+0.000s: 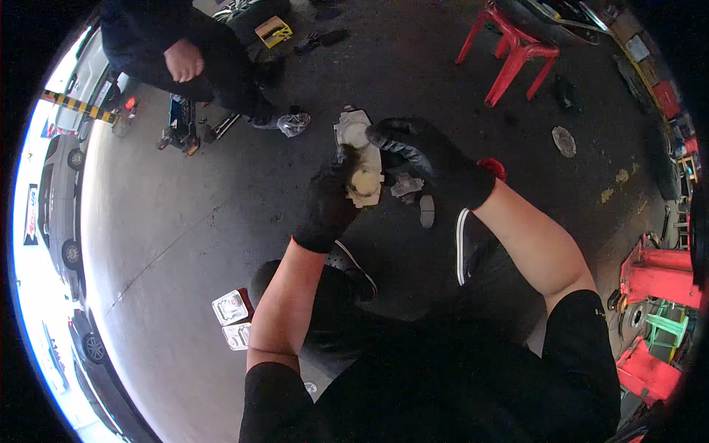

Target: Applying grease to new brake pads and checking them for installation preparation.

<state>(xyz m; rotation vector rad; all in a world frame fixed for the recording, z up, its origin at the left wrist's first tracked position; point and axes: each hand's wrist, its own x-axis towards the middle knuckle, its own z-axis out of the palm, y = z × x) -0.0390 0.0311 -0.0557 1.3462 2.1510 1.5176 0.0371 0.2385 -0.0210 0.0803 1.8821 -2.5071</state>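
My left hand [329, 199], in a black glove, is closed around the lower left side of what look like two brake pads [367, 159], held end to end above the floor. Their pale faces turn up, with a round whitish patch on the upper one and a yellowish patch on the lower. My right hand [421, 148], gloved in black too, has its fingers curled together, their tips at the upper pad's right edge. Beneath them on the floor lie a flat grey pad [427, 212] and an irregular grey metal piece [406, 184].
A person [199, 59] in dark clothes stands at the far left, near a floor jack [179, 122]. A red plastic stool [509, 52] is at the back right. Two white-faced packages [233, 307] lie left of my knee. Red equipment [659, 277] lines the right side.
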